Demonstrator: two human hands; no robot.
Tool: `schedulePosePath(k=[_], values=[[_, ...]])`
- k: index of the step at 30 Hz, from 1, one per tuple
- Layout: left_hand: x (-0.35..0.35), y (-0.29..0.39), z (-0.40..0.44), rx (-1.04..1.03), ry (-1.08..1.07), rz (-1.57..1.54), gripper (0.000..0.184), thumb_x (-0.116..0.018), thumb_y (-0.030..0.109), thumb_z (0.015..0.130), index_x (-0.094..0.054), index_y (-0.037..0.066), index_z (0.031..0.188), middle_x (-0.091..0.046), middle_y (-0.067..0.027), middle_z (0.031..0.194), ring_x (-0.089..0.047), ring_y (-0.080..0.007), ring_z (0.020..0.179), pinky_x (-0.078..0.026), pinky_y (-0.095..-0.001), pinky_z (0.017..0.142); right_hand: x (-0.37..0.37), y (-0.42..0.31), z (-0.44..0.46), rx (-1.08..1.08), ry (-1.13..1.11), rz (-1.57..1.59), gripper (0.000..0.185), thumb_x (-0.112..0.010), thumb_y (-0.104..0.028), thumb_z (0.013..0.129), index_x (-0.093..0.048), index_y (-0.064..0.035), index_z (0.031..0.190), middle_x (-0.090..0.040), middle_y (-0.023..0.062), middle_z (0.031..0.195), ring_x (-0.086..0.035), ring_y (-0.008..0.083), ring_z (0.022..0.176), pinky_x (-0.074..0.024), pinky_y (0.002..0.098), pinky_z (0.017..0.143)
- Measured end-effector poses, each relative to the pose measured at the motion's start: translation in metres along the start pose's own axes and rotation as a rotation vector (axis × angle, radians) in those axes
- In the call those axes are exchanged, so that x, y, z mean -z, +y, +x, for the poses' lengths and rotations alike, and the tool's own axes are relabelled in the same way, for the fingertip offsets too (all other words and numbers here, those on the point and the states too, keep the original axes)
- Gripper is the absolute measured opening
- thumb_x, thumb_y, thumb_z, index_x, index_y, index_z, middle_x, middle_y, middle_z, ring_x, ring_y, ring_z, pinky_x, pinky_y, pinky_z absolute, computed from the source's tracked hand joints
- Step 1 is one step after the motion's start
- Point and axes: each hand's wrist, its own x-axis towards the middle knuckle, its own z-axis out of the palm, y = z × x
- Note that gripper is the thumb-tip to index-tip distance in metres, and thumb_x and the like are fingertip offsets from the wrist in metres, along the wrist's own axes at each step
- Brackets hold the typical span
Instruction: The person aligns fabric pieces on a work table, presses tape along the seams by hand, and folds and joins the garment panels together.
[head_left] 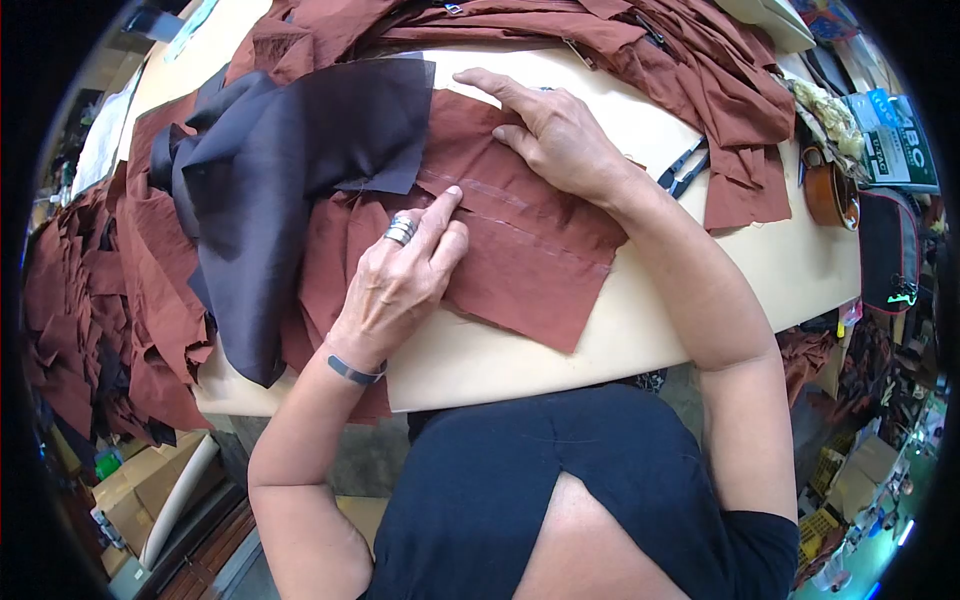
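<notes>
A rust-brown fabric piece (530,270) lies on the pale table, with pale seam lines running across it. My left hand (405,260), with rings and a wristband, rests on this cloth. Its index finger is stretched out along the seam, while the other fingers are bent and partly hidden. Farther back, my right hand (565,135) is over the cloth's upper part, index finger pointing left and thumb apart; I see nothing held in it. A dark navy, slightly sheer fabric (260,170) lies bunched to the left, its straight edge close to my left hand.
More rust-brown fabric with zippers (640,50) is heaped at the back. Small dark-handled snips (685,170) lie right of my right hand. A brown tape roll (830,195) and a dark pouch (888,250) sit at the right edge. Brown cloth (80,300) hangs over the table's left side.
</notes>
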Motion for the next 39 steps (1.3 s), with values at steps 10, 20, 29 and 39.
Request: schedulePosePath(k=[10, 20, 29, 39], values=[[0.008, 0.000, 0.005, -0.148, -0.041, 0.064, 0.019, -0.052, 0.015, 0.078, -0.052, 0.013, 0.097, -0.050, -0.0087, 0.130, -0.060, -0.0281, 0.095, -0.051, -0.0351, 0.077, 0.023, -0.012, -0.008, 0.072, -0.267, -0.203, 0.096, -0.078, -0.035, 0.061, -0.028, -0.0209, 0.142, -0.055, 0.0179, 0.112, -0.053, 0.0354, 0.103, -0.0410, 0.0446, 0.091], [0.006, 0.002, 0.004, -0.128, -0.037, 0.062, 0.018, -0.052, 0.016, 0.078, -0.052, 0.013, 0.097, -0.051, -0.0070, 0.129, -0.060, -0.0279, 0.095, -0.050, -0.0351, 0.080, 0.064, -0.026, -0.049, 0.020, -0.430, -0.406, 0.102, -0.079, -0.030, 0.059, -0.023, -0.0255, 0.144, -0.050, 0.0093, 0.120, -0.051, 0.0299, 0.109, -0.0355, 0.0461, 0.096], [0.003, -0.004, -0.003, -0.037, 0.115, -0.163, 0.025, -0.053, 0.004, 0.074, -0.055, 0.003, 0.100, -0.055, -0.0112, 0.115, -0.057, -0.0289, 0.100, -0.050, -0.0345, 0.082, 0.068, -0.011, -0.030, -0.077, -0.371, -0.264, 0.098, -0.078, -0.026, 0.061, -0.026, -0.0181, 0.143, -0.056, 0.0161, 0.106, -0.054, 0.0326, 0.100, -0.0399, 0.0424, 0.089], [0.000, -0.008, -0.007, 0.049, 0.100, -0.148, 0.036, -0.053, -0.006, 0.071, -0.059, 0.000, 0.106, -0.056, -0.0134, 0.110, -0.059, -0.0294, 0.099, -0.050, -0.0355, 0.083, -0.009, -0.003, 0.018, -0.088, -0.081, -0.060, 0.068, -0.060, -0.004, 0.080, -0.032, -0.0225, 0.139, -0.061, 0.0133, 0.074, -0.061, 0.0306, 0.072, -0.0487, 0.0406, 0.071]])
